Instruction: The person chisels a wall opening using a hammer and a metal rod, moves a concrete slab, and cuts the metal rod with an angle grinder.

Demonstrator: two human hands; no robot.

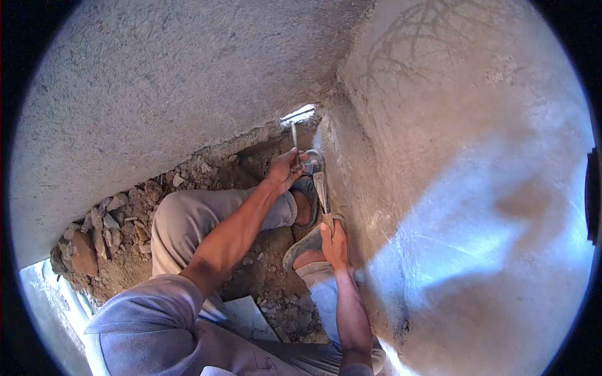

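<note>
My left hand is closed around a short ribbed metal rod, which stands nearly upright close to the foot of the wall. Below and to the right, my right hand grips the brown handle of a long tool. Its pale tapered part points up toward my left hand; the exact kind of tool cannot be made out. A rounded grey shape lies at the tool's far end, beside my left fingers, and is too small to name. My shoes rest on the dirt beneath both hands.
A rough grey wall rises ahead and a smoother, partly sunlit wall on the right; they meet in a corner. A bright gap opens at the wall base. Broken stones lie left, and a flat grey slab below.
</note>
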